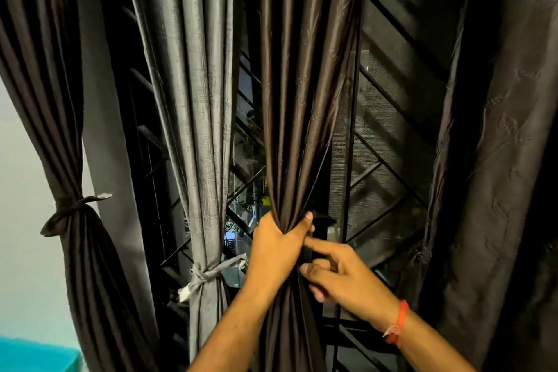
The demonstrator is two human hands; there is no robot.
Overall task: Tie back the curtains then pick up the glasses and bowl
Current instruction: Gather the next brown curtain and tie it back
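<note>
A dark brown curtain [299, 100] hangs in the middle, gathered into a bunch. My left hand [277, 251] grips that bunch, thumb across its front. My right hand [341, 275] is just to the right, pinching a dark tie strip [308, 254] against the bunch, index finger pointing at my left thumb. A grey curtain [202, 100] to the left is bound with a pale tie [211, 273]. A dark curtain [60, 100] at far left is bound with a dark tie [72, 208]. No glasses or bowl are in view.
Behind the curtains is a window with a black diagonal metal grille [392, 160] and mesh. Another dark curtain [498, 160] hangs loose at the right. A pale wall [24, 220] and a teal surface [36, 355] show at the lower left.
</note>
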